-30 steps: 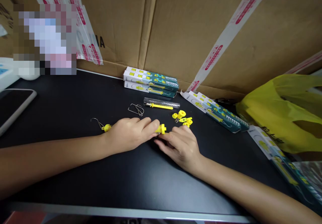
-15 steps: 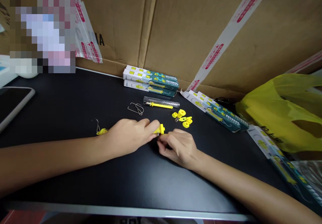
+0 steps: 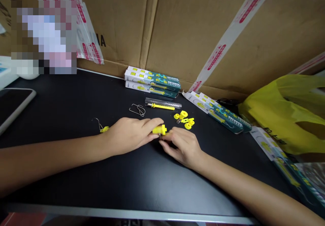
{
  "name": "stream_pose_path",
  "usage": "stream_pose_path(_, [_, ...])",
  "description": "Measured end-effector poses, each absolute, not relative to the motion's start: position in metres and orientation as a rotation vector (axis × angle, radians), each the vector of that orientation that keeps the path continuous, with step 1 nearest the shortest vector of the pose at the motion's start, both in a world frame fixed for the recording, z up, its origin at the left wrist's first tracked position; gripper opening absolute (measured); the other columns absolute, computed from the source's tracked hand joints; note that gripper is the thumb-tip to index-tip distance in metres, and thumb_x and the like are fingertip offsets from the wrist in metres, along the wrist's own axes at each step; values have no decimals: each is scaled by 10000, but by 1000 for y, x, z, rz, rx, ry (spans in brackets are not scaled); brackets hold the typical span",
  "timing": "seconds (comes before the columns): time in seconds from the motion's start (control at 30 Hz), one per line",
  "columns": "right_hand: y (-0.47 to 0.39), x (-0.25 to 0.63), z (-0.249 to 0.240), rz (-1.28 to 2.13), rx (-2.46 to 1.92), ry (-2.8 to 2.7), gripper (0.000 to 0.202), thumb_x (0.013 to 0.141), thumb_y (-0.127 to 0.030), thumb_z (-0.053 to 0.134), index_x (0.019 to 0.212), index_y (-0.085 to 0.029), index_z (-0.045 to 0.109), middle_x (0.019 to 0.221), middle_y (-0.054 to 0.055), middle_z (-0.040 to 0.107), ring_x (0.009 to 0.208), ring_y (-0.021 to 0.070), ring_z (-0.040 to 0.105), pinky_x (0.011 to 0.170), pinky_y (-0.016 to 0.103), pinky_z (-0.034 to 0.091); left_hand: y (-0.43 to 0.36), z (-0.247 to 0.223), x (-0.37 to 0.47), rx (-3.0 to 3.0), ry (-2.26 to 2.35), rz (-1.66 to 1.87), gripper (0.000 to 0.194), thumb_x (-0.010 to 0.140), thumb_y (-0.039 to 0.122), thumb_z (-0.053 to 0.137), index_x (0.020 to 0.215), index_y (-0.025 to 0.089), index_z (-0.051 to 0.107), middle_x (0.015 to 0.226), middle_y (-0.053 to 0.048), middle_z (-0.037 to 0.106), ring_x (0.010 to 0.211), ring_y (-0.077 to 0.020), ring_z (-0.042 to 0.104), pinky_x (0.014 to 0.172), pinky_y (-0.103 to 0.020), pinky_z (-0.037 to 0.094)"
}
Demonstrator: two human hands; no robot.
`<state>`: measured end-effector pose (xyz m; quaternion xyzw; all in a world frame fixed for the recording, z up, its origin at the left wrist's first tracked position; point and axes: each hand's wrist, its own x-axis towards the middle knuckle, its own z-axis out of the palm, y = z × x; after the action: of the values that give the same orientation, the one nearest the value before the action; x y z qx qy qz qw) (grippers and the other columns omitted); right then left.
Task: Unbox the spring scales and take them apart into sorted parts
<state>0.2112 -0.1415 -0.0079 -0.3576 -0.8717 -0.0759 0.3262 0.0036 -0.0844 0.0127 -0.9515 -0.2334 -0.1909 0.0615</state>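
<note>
Reading "力计" on stacked boxes [image 3: 152, 81], I record left hand [image 3: 128, 132] clamped round yellow tube [image 3: 159, 129], right hand [image 3: 183, 146] curled beside it, grip undeterminable.

A scale [image 3: 158, 130] is in the left hand [image 3: 130, 133], the right hand [image 3: 184, 146] at its right end. Behind, on the tabletop [image 3: 137, 182], left to right, lie hooks [image 3: 138, 110], a tube [image 3: 166, 103] and small parts [image 3: 183, 114]. Boxes [image 3: 153, 80] sit behind the tube, a phone [image 3: 15, 104] far left, a bag [image 3: 276, 100] far right.

Head-worn view — facing forward, angled down, near the tabletop [image 3: 142, 182]
</note>
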Motion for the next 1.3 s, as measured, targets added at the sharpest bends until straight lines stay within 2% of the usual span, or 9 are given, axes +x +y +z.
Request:
stream_pose_path(0.1, [-144, 216, -7, 142, -961, -2134, 97, 864, -147, 481, 949, -193, 478, 810, 42, 563, 673, 138, 528, 594, 264, 445, -81, 7, 1, -2735, -436, -856, 220, 962, 329, 355, 1067, 160, 448, 755, 15, 661, 613, -106, 629, 506, -224, 384])
stream_pose_path(0.23, [-144, 219, -4, 410, -896, -2186, 155, 909, -203, 451, 1060, -178, 480, 937, 89, 583, 784, 164, 541, 668, 306, 472, -79, 5, 0, -2683, -141, -856, 170, 919, 315, 401, 841, 179, 466, 650, 26, 573, 568, -120, 540, 508, -264, 359])
stream_pose_path(0.4, [-142, 217, -3, 374, -681, -2396, 144, 953, -187, 370, 885, -183, 496, 722, 41, 556, 639, 142, 467, 599, 277, 413, -80, 7, 0, -2638, 24, -777, 117, 918, 274, 424, 870, 187, 486, 639, 34, 505, 568, -132, 475, 504, -284, 317])
stream_pose_path(0.63, [-148, 216, -7, 245, -665, -2393, 120, 948, -150, 367, 875, -195, 452, 615, -3, 471, 534, 131, 381, 506, 258, 316, -80, 6, 0, -2596, 64, -753, 27, 895, 194, 453, 902, 211, 472, 618, 54, 469, 534, -115, 424, 491, -275, 282])
stream_pose_path(0.77, [-149, 216, -7, 319, -722, -2367, 109, 947, -164, 374, 879, -201, 451, 617, -16, 455, 527, 124, 400, 498, 247, 332, -80, 6, 1, -2603, 67, -754, 56, 915, 195, 416, 905, 204, 470, 623, 53, 490, 535, -117, 446, 496, -275, 297])
stream_pose_path(0.93, [-149, 216, -8, 473, -897, -2155, 183, 914, -167, 420, 1086, -215, 380, 885, 50, 586, 728, 146, 560, 616, 270, 463, -80, 2, 1, -2628, -237, -771, 226, 977, 340, 327, 922, 178, 477, 681, 32, 569, 562, -122, 523, 496, -275, 338])
stream_pose_path(1.03, [-148, 215, -6, 204, -966, -2077, 169, 862, -247, 527, 1002, -219, 434, 1040, 98, 546, 917, 208, 544, 721, 354, 468, -80, -1, 2, -2608, -402, -773, 207, 972, 333, 362, 992, 163, 477, 733, 26, 609, 587, -121, 572, 496, -261, 352])
stream_pose_path(1.17, [-148, 211, -2, -276, -1016, -2192, 192, 789, -346, 675, 877, -196, 596, 771, 40, 553, 715, 181, 490, 652, 342, 376, -82, -1, 3, -2579, -531, -735, 217, 970, 342, 383, 1023, 158, 486, 755, 16, 621, 613, -118, 605, 504, -240, 361])
stream_pose_path(1.3, [-148, 204, -3, -242, -1038, -2238, 133, 806, -300, 682, 856, -184, 640, 580, -15, 567, 590, 142, 456, 580, 306, 292, -84, 1, 5, -2583, -593, -686, 205, 957, 332, 393, 999, 163, 502, 759, 10, 615, 607, -128, 610, 483, -245, 356])
